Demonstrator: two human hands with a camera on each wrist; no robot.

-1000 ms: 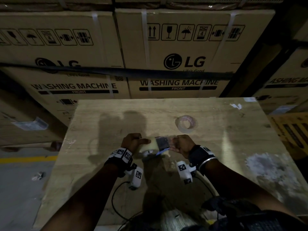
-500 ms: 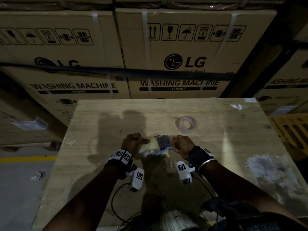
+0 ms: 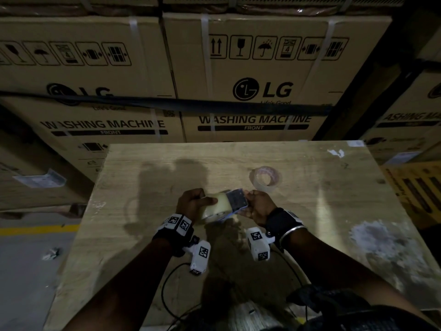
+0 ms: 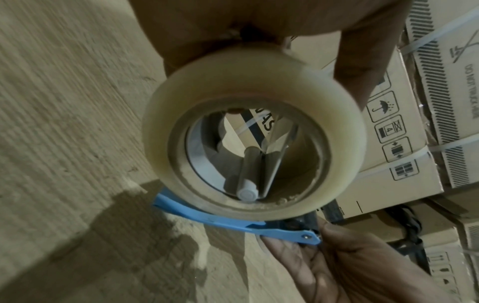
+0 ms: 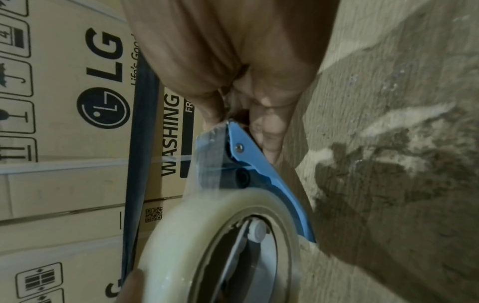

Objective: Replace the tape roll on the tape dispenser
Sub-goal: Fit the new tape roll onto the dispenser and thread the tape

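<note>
A full roll of clear tape sits on the hub of a blue tape dispenser, held above the wooden table. My left hand grips the roll, thumb across its outer face. My right hand pinches the dispenser's front end, where a strip of tape runs from the roll over the black roller. A nearly used-up tape roll lies flat on the table just beyond my hands.
Stacked cardboard washing-machine boxes stand right behind the table's far edge. A yellow crate sits to the right of the table. The floor with a yellow line lies to the left. Cables trail from my wrists.
My hands and the dispenser have stayed nearly in place; the left thumb has slid a little farther over the roll.
</note>
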